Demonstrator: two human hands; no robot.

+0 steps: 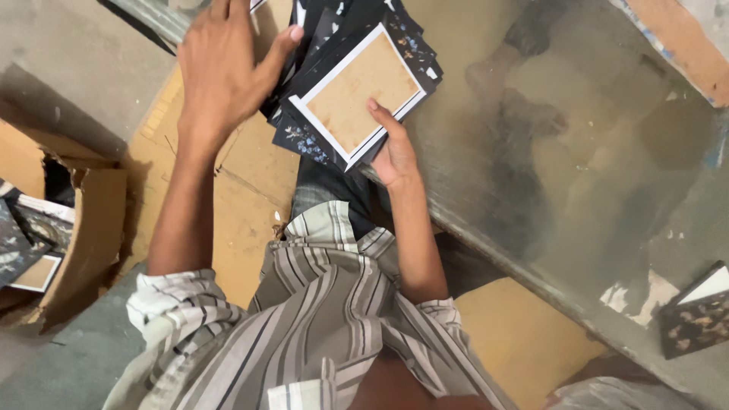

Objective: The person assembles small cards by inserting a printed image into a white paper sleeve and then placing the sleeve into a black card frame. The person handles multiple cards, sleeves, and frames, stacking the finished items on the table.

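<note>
The left hand point(220, 68) lies flat, fingers extended, on the upper left part of a fanned stack of frames point(353, 83); its thumb presses against the stack's edge. The right hand point(393, 148) supports the stack from below at the lower right, its grip closed on the edge, thumb laid across the top frame point(363, 95). The top frame is rectangular, with a tan centre panel, a white inner border and a dark outer rim with a pale floral pattern. The stack rests at the edge of a grey metal surface point(577, 175). At far left, an open brown cardboard box point(87, 228) contains more dark patterned frames. At far right, another dark frame point(695, 315) with a white part lies on the surface. Brown cardboard sheets point(250, 197) lie beneath the arms.
</note>
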